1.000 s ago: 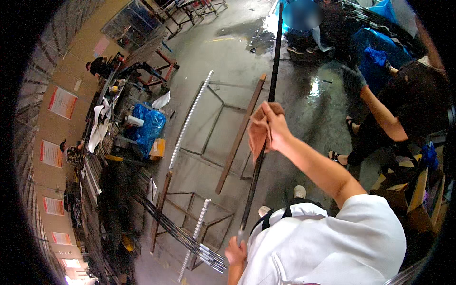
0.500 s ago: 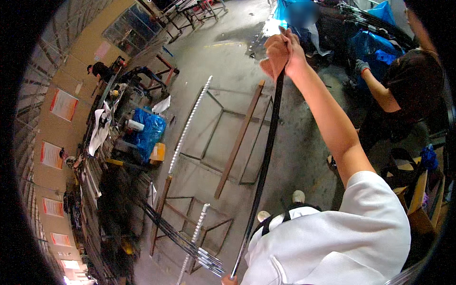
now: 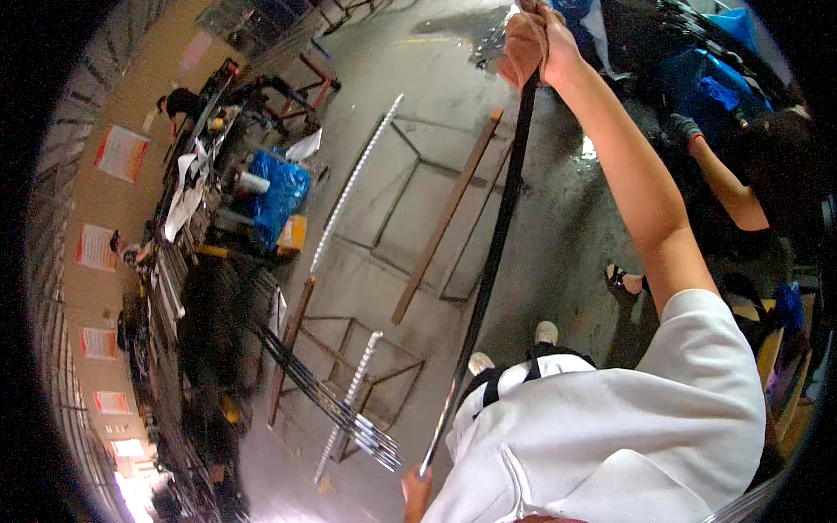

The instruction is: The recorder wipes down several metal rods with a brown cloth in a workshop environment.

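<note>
A long thin black bar (image 3: 499, 253) runs slantwise in front of my white shirt. At its far upper end my right hand (image 3: 558, 50) is closed around it through a brown cloth (image 3: 523, 52), arm stretched out. My left hand (image 3: 417, 490) is at the bar's near end, low in the view; its fingers are wrapped there and partly hidden. Below the bar stand metal frames, one with a brown padded rail (image 3: 449, 213) and a rail with white spiral wrapping (image 3: 356, 187).
Several thin dark rods (image 3: 327, 392) lie across the nearer frame's wrapped rail (image 3: 362, 366). At left stands a cluttered bench with a blue plastic bag (image 3: 277, 196) and a yellow box (image 3: 292, 234). A co-worker's gloved hand (image 3: 684, 129) is at the right beside blue bags (image 3: 724, 78).
The whole view has shifted, so floor and frames sit higher. Both my hands keep their places on the bar. The co-worker at right has moved slightly, with a sandalled foot now showing.
</note>
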Tool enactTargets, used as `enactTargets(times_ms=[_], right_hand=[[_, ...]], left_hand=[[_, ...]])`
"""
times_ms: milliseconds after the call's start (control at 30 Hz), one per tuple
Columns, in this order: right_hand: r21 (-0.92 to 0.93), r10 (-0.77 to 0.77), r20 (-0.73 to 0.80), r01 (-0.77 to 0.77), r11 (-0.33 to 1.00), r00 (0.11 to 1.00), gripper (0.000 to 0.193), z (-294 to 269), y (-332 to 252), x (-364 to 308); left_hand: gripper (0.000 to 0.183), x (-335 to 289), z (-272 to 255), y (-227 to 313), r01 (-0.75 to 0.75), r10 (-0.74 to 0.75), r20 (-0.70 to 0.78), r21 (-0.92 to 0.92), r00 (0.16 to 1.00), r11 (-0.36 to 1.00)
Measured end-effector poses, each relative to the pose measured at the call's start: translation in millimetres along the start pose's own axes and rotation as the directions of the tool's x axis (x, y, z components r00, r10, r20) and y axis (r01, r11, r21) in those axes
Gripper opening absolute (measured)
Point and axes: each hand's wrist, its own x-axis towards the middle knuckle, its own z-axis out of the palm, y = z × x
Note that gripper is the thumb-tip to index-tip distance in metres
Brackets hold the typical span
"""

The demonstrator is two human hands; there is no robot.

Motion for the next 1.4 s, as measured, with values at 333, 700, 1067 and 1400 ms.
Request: enactTargets(times_ms=[333, 700, 1067, 1400], right_hand=[[0.089, 0.284, -0.54, -0.282, 0.955, 0.792, 0.026, 184, 311, -148], [-0.028, 0.135, -0.813, -0.27, 0.963, 0.566, 0.03, 115, 252, -78], [-0.207, 0.055, -0.49, -0.178, 0.962, 0.87, 0.043, 82, 67, 75], [-0.318, -0.08, -0.599, -0.145, 0.937, 0.797, 0.022, 173, 199, 37]], left_hand=[[0.035, 106, -69, 294, -0.44, 0.321, -0.328, -0.408, 0.889, 0.8], [0.032, 62, 17, 66, 0.015, -0.023, -0.302, -0.03, 0.953, 0.999], [0.009, -64, 57, -103, 0.179, -0.163, -0.202, 0.064, 0.966, 0.982], [0.03, 35, 35, 51, 0.049, -0.086, -0.046, -0.521, 0.995, 0.852]])
